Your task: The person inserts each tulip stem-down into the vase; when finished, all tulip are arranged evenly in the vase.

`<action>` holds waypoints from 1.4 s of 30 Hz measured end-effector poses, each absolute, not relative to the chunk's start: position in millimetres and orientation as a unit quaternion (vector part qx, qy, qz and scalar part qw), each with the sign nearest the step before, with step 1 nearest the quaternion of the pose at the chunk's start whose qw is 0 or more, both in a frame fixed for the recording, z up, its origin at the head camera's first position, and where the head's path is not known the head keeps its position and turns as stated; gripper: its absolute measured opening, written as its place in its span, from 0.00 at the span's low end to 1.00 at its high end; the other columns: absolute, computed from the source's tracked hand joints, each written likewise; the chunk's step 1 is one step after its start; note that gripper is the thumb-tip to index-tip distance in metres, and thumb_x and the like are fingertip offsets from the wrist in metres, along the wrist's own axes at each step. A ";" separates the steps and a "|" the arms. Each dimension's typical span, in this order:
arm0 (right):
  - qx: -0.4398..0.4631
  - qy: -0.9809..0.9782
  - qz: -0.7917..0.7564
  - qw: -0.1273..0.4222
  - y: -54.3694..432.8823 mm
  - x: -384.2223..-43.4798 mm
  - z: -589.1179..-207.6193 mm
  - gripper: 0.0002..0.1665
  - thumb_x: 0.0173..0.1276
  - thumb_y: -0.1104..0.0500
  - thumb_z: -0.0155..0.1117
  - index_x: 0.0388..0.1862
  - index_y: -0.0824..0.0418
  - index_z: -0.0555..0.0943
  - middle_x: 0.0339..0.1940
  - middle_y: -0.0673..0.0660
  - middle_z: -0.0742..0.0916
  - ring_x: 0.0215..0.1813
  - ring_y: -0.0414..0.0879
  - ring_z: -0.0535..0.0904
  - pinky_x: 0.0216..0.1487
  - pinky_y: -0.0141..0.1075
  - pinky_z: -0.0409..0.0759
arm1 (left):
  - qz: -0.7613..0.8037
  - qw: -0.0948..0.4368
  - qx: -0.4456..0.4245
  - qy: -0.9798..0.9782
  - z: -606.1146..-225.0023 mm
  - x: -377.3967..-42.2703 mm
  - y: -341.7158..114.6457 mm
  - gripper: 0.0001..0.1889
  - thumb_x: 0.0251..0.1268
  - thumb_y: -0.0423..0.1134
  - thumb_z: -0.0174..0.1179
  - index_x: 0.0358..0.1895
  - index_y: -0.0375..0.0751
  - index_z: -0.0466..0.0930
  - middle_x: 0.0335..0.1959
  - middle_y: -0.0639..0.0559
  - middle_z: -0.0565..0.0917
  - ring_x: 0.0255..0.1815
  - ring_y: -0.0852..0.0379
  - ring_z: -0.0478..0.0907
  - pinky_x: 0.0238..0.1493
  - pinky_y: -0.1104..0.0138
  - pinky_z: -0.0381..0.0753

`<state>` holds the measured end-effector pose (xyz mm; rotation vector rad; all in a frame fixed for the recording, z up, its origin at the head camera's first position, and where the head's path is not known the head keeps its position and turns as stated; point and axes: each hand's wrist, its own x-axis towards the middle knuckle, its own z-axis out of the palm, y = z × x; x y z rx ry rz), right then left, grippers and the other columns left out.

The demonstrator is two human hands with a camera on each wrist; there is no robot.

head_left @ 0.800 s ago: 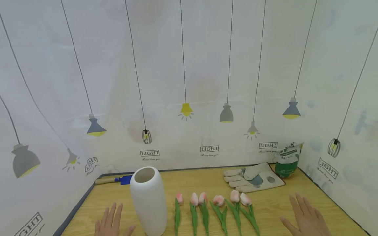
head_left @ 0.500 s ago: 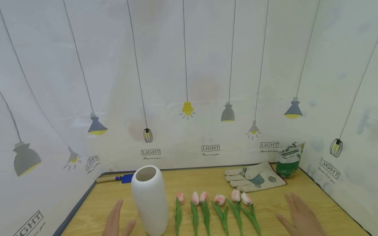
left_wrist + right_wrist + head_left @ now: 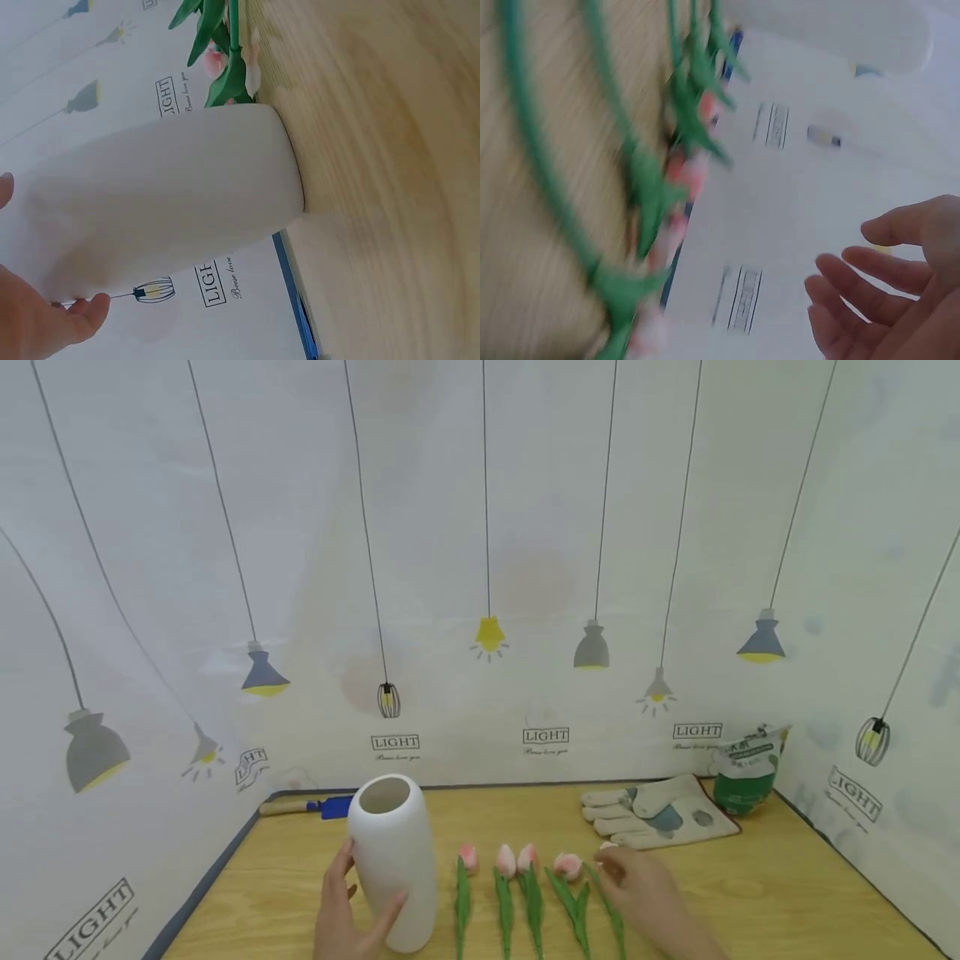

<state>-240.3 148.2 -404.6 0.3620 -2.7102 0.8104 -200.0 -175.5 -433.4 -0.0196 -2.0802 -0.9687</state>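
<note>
A tall white vase (image 3: 397, 868) stands upright on the wooden table. My left hand (image 3: 348, 918) holds its left side, thumb across the front; the left wrist view shows fingers (image 3: 86, 319) round its upper part. Several pink tulips (image 3: 506, 893) with green stems lie in a row to the vase's right. My right hand (image 3: 648, 897) hovers over the right end of this row, hiding much of the last flowers. In the right wrist view its fingers (image 3: 847, 292) are loosely bent with nothing between them, apart from the blurred stems (image 3: 536, 157).
A pair of pale work gloves (image 3: 675, 814) lies at the back right, beside a green and white bag (image 3: 746, 781). Behind the vase at the back left is a blue trowel (image 3: 336, 807) with a wooden handle. Lamp-printed walls (image 3: 450, 527) border the table.
Both hands started apart from everything. My left hand has moved right and taken hold of the vase. My right hand has moved left over the rightmost tulips. The view has shifted slightly.
</note>
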 end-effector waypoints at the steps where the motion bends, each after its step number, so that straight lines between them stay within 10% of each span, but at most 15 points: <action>1: 0.148 -0.935 0.286 0.146 135.0 -240.5 -405.5 0.07 0.57 0.57 0.62 0.32 0.57 0.82 0.25 0.48 0.84 0.25 0.35 0.75 0.27 0.28 0.73 | -0.384 0.420 -0.002 -0.822 -434.7 -200.0 -173.4 0.51 0.29 0.32 0.74 0.65 0.39 0.55 0.56 0.42 0.70 0.53 0.66 0.63 0.39 0.56 0.75; 8: 0.278 -0.917 0.267 0.100 53.9 -249.4 -419.0 0.05 0.52 0.62 0.61 0.21 0.57 0.83 0.17 0.47 0.83 0.19 0.32 0.71 0.20 0.24 0.67 | -0.377 0.479 -0.004 -0.792 -436.6 -206.3 -163.7 0.52 0.27 0.32 0.75 0.65 0.38 0.55 0.54 0.41 0.69 0.52 0.66 0.63 0.37 0.55 0.75; 18: 0.190 -0.943 0.271 0.041 -4.8 -265.1 -454.2 0.21 0.48 0.57 0.65 0.05 0.58 0.67 0.03 0.43 0.65 0.08 0.34 0.58 0.08 0.23 0.55 | -0.369 0.495 -0.038 -0.786 -436.7 -206.3 -163.1 0.52 0.26 0.30 0.74 0.64 0.37 0.55 0.56 0.40 0.67 0.57 0.69 0.60 0.37 0.53 0.77; 35: 0.132 -0.902 0.410 0.038 -9.9 -277.3 -480.8 0.07 0.41 0.67 0.59 0.11 0.65 0.71 0.07 0.47 0.70 0.10 0.36 0.62 0.11 0.24 0.60 | -0.364 0.510 -0.062 -0.777 -439.1 -209.9 -164.7 0.52 0.25 0.30 0.75 0.64 0.36 0.55 0.57 0.39 0.65 0.61 0.74 0.54 0.38 0.49 0.77; 42: 0.159 -0.842 0.515 0.014 10.7 -278.5 -460.4 0.14 0.52 0.62 0.63 0.34 0.72 0.76 0.19 0.55 0.81 0.19 0.41 0.76 0.18 0.27 0.73 | -0.358 0.500 -0.046 -0.787 -440.3 -207.1 -165.5 0.53 0.25 0.30 0.75 0.64 0.36 0.54 0.57 0.38 0.65 0.58 0.60 0.61 0.38 0.50 0.77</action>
